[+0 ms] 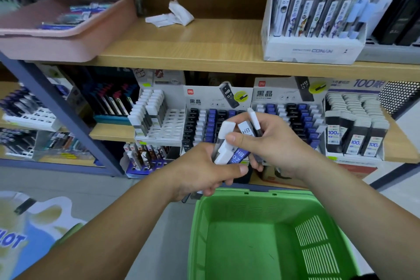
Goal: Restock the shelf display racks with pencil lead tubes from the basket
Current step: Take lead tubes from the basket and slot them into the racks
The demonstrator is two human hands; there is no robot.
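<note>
Head view. At frame centre I am seeing the left hand (202, 170) curling its fingers and thumb around the lower ends of a bundle of slim pencil lead tubes (227, 143), some white-capped, one blue and marked "HB 0.7". The right hand (275, 143), just right of it and meeting the same bundle, is pinching more white-capped tubes between thumb and curled fingers, with one tube sticking up above the knuckles. Both hands are hovering over the far rim of the green slotted plastic basket (200, 223), which is filling the lower right of the frame. Behind the hands, the white cardboard display racks (197, 98) are standing in mid-frame, carrying rows of black-, blue- and white-capped tubes. On the upper wooden shelf (193, 48) a pink plastic tray (56, 50) is sitting at upper left, crumpled white paper (175, 16) at upper centre, and a white box of pens (313, 50) at upper right.
</note>
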